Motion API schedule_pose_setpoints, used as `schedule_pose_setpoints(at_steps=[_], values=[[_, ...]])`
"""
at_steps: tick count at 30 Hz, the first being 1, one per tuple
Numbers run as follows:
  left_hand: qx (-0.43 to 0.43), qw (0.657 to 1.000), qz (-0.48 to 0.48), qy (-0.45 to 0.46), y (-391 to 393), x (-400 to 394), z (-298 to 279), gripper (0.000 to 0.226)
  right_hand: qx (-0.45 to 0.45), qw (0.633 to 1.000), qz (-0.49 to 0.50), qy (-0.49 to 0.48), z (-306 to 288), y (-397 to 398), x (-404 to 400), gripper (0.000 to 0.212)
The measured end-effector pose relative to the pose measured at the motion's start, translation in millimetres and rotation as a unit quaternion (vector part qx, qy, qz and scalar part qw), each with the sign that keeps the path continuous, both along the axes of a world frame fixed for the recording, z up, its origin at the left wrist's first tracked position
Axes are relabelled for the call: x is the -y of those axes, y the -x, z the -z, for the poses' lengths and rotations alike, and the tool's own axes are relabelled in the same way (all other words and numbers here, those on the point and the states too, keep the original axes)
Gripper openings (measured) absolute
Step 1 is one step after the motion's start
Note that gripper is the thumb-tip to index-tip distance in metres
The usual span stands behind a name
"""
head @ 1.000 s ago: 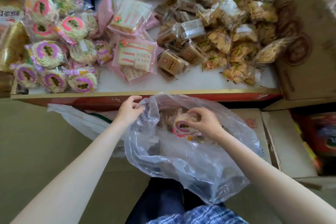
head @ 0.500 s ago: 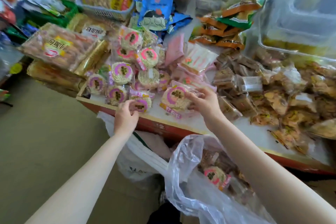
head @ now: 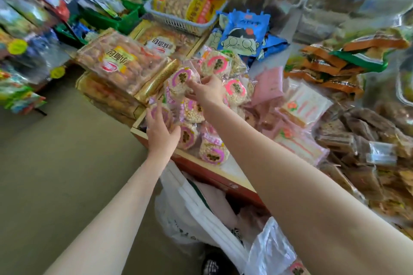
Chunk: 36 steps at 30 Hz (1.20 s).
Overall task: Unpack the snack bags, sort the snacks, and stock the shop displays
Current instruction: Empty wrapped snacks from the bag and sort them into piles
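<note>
Round puffed-rice cakes in clear wrappers with pink and purple labels lie heaped [head: 212,152] at the left end of the display counter [head: 234,169]. My right hand [head: 206,89] pinches one purple-labelled cake [head: 181,82] and holds it over the back of the heap, next to a gold-edged bread pack. My left hand [head: 162,128] lies with spread fingers on a cake [head: 159,112] at the counter's front left corner. The clear snack bag [head: 271,250] hangs below the counter at the bottom of the view.
Large bread packs [head: 120,62] sit stacked left of the heap. Pink wafer packs [head: 306,105], brown bars [head: 357,136], blue cartoon bags [head: 243,33] and a basket of nut snacks [head: 185,6] fill the counter. A white plastic bag [head: 187,207] hangs below. Bare floor lies to the left.
My right hand lifted a cake out of the clear bag and carried it up to the back of the heap. My left hand let go of the bag and moved onto the corner cake.
</note>
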State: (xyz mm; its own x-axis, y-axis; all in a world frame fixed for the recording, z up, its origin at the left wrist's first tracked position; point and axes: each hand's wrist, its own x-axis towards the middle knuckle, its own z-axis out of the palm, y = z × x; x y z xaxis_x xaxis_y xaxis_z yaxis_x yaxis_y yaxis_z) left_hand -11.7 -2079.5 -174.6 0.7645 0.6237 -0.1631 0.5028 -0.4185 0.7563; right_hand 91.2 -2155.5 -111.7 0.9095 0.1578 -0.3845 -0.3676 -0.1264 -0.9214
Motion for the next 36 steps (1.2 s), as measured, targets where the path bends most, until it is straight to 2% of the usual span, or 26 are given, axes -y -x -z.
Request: schedule_pose_setpoints(at_steps=[2, 5, 9, 11, 16, 19, 21, 24, 28, 30, 33, 36], values=[[0.017, 1.000, -0.001, 0.013, -8.5, -17.3, -1.7, 0.077, 0.012, 0.999, -0.004, 0.039, 3.8, -4.1, -18.6, 0.030], [-0.023, 0.998, 0.036, 0.041, -28.1, -37.7, -0.6, 0.073, 0.041, 0.993, -0.027, 0.103, 10.9, -2.2, -23.0, 0.042], [-0.096, 0.987, 0.085, 0.098, -44.8, -46.0, 9.9, 0.067, 0.054, 0.991, -0.037, 0.113, 22.5, -2.6, 1.9, 0.028], [-0.103, 0.983, 0.094, 0.117, -47.7, -45.3, 11.7, 0.066, 0.047, 0.993, -0.026, 0.107, 21.5, -5.7, 14.3, 0.026], [-0.044, 0.995, 0.053, 0.074, -42.1, -35.7, 0.9, 0.055, 0.044, 0.994, -0.011, 0.098, 13.2, -5.4, 34.3, 0.022], [0.037, 0.999, 0.002, 0.022, -25.6, -12.5, -6.3, 0.048, 0.061, 0.994, -0.014, 0.091, 8.4, 6.8, 57.8, 0.017], [0.103, 0.994, 0.014, -0.016, -6.9, 16.0, -10.5, 0.045, 0.082, 0.992, -0.017, 0.099, 6.5, 21.6, 87.2, 0.019], [0.153, 0.981, 0.116, -0.027, 26.6, 70.3, -6.6, 0.043, 0.125, 0.979, -0.046, 0.155, 10.5, 56.2, 154.5, 0.022], [0.123, 0.939, 0.322, 0.015, 64.0, 138.3, 10.1, 0.047, 0.127, 0.962, -0.080, 0.229, 19.3, 119.6, 263.7, 0.021], [0.102, 0.914, 0.390, 0.041, 77.3, 163.3, 16.4, 0.045, 0.107, 0.961, -0.073, 0.246, 29.5, 157.8, 310.3, 0.020], [0.015, 0.888, 0.449, 0.098, 90.7, 188.9, 22.1, 0.037, 0.057, 0.938, -0.113, 0.324, 64.0, 212.5, 357.9, 0.017], [-0.083, 0.859, 0.492, 0.115, 97.3, 199.1, 22.7, 0.037, -0.015, 0.890, -0.205, 0.407, 125.4, 245.4, 383.7, 0.031]])
